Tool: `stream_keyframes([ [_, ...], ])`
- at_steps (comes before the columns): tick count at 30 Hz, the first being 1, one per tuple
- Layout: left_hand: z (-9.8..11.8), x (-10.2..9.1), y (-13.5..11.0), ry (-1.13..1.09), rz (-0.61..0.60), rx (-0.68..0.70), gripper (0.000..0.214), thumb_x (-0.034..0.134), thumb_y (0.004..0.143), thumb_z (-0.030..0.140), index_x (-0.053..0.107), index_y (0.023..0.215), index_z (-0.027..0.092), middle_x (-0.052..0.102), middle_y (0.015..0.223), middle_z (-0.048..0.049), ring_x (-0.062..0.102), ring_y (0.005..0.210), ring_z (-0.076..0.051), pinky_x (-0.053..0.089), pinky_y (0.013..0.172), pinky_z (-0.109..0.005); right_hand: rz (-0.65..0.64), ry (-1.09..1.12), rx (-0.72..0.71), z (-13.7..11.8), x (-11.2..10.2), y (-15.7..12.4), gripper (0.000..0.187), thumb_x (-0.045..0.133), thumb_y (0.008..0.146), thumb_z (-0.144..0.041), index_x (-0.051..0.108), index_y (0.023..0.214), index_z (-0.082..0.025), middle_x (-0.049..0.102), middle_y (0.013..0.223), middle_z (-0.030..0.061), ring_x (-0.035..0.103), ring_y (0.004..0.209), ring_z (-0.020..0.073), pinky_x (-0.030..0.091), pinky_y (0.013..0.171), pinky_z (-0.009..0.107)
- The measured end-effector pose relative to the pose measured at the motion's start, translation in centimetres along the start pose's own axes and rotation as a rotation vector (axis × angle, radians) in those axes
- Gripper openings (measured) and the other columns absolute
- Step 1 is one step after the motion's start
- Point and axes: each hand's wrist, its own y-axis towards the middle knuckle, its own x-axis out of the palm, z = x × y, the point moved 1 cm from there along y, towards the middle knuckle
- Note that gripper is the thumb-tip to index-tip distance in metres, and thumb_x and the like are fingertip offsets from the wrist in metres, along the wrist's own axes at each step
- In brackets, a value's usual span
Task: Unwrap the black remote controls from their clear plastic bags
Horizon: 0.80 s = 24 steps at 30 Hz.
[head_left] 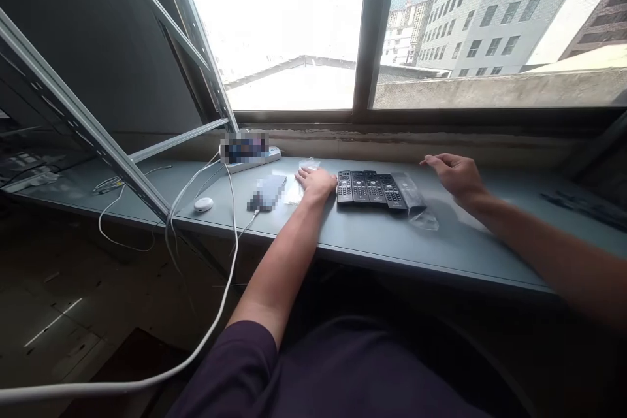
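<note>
My left hand lies with its fingers stretched out over clear plastic bags on the table, just left of a row of remote controls. Several black remote controls lie side by side, their buttons facing up. At the row's right end, another dark item that looks like a remote lies in a clear plastic bag. Raised above the table to the right of that bag, my right hand has its thumb and fingers pinched together. Whether anything small is between those fingertips cannot be made out.
A phone with a white cable and a round white case lie on the grey table. Behind them is a power strip. White cables hang over the front edge. A metal frame leans at left; windows stand behind.
</note>
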Motion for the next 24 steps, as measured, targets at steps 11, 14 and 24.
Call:
stream_keyframes([
  [11, -0.2, -0.6, -0.9, -0.027, 0.033, 0.018, 0.088, 0.058, 0.108, 0.054, 0.043, 0.18, 0.006, 0.029, 0.192, -0.0317, 0.023, 0.183, -0.044, 0.014, 0.147, -0.06, 0.198, 0.453, 0.188, -0.8, -0.6, 0.1, 0.028, 0.086, 0.086, -0.051, 0.077, 0.082, -0.025, 0.035, 0.061, -0.0047, 0.027, 0.06, 0.0161, 0.024, 0.051, 0.037],
  [14, -0.2, -0.9, -1.4, -0.032, 0.065, 0.048, 0.088, 0.059, 0.108, 0.051, 0.04, 0.181, 0.007, 0.029, 0.193, -0.0304, 0.022, 0.183, -0.044, 0.015, 0.148, -0.061, 0.198, 0.489, 0.194, -0.9, -0.5, 0.1, 0.034, 0.089, 0.087, -0.056, 0.073, 0.082, -0.027, 0.03, 0.059, -0.006, 0.026, 0.058, 0.0156, 0.023, 0.048, 0.036],
  [24, 0.4, -2.5, -3.4, -0.193, 0.348, 0.39, 0.092, 0.051, 0.109, 0.021, 0.013, 0.193, 0.022, 0.024, 0.198, -0.0131, 0.023, 0.181, -0.042, 0.029, 0.146, -0.062, 0.165, 0.503, 0.146, -1.4, 0.0, -0.2, 0.036, 0.087, 0.087, -0.06, 0.073, 0.085, -0.026, 0.028, 0.059, -0.0062, 0.026, 0.059, 0.0165, 0.023, 0.047, 0.035],
])
